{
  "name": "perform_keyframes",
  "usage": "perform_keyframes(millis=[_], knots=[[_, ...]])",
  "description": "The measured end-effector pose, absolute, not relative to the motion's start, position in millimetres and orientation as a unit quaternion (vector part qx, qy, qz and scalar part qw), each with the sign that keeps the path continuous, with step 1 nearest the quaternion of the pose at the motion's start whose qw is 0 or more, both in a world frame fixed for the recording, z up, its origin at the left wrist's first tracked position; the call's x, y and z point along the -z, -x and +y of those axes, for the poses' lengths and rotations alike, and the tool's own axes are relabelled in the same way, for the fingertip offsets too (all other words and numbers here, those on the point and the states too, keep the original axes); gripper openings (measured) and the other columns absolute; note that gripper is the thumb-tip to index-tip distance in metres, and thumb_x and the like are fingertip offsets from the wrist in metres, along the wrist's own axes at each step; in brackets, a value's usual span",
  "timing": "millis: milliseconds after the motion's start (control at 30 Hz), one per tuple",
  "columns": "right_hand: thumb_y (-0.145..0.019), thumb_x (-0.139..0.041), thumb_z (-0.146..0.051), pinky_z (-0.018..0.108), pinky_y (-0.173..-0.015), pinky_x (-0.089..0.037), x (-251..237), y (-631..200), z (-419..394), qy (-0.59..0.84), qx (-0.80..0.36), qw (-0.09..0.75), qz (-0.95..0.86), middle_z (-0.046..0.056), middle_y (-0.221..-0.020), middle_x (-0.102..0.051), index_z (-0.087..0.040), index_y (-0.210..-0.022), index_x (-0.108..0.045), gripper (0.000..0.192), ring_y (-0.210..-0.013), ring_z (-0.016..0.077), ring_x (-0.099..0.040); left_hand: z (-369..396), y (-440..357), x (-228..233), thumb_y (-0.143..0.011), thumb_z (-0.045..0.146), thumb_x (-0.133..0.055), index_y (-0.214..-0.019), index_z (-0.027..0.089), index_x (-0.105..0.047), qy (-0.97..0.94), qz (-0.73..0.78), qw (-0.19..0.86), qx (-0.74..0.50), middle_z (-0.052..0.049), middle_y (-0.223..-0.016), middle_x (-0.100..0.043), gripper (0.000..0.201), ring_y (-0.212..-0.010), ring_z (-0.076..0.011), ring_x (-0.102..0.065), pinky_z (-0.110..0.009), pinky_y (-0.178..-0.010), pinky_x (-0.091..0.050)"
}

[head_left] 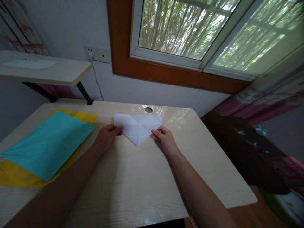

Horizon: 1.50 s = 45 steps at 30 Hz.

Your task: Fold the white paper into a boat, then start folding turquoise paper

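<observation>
now both hands pinch the white folded paper (pixel 138 127) between them: left hand (pixel 106 138) its left edge, right hand (pixel 164 138) its right edge, on the desk (pixel 147 177).

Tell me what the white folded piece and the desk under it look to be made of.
White folded piece: thin matte paper, judging by its sharp creases and flat lie. Desk: pale wood-grain top, probably glossy laminate, since window light glares near the cable hole. Left hand and right hand pinch its edges.
</observation>
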State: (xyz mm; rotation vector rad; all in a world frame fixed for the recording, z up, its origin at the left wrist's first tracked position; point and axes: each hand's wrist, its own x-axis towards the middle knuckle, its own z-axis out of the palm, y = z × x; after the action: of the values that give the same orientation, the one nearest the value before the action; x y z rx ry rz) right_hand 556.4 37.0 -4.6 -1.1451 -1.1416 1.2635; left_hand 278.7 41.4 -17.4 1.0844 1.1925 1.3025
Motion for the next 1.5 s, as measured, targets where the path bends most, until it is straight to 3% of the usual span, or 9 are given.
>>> perform_keyframes(millis=[367, 867, 1500], knots=[[-0.070, -0.084, -0.043, 0.028, -0.056, -0.033, 4, -558, 37, 0.509, -0.460, 0.530, -0.498, -0.004, -0.057, -0.056, -0.021, -0.062, -0.063, 0.031, -0.054, 0.0116, -0.045, 39, -280, 10, -0.071, 0.046, -0.081, -0.073, 0.018, -0.073, -0.490, 0.508, 0.507, -0.495, -0.004, -0.071, -0.071, 0.029, -0.069, -0.0190, -0.064, -0.030, -0.071, -0.048], [-0.073, -0.080, -0.049, 0.028, -0.055, -0.032, 2, -558, 35, 0.499, -0.473, 0.538, -0.487, -0.003, -0.056, -0.055, -0.022, -0.064, -0.062, 0.034, -0.053, 0.0125, -0.043, 35, -281, 1, -0.075, 0.047, -0.077, -0.064, 0.020, -0.071, -0.518, 0.533, 0.474, -0.473, -0.005, -0.067, -0.072, 0.030, -0.067, -0.0197, -0.064, -0.032, -0.071, -0.046], [-0.089, -0.064, -0.049, 0.029, -0.060, -0.035, 3, -562, 34, 0.467, -0.466, 0.547, -0.515, 0.000, -0.058, -0.055, -0.022, -0.060, -0.061, 0.040, -0.059, 0.0149, -0.048, 34, -282, 8, -0.081, 0.036, -0.071, -0.067, 0.017, -0.072, -0.433, 0.433, 0.575, -0.543, -0.004, -0.066, -0.068, 0.024, -0.065, -0.0162, -0.061, -0.028, -0.065, -0.046]])
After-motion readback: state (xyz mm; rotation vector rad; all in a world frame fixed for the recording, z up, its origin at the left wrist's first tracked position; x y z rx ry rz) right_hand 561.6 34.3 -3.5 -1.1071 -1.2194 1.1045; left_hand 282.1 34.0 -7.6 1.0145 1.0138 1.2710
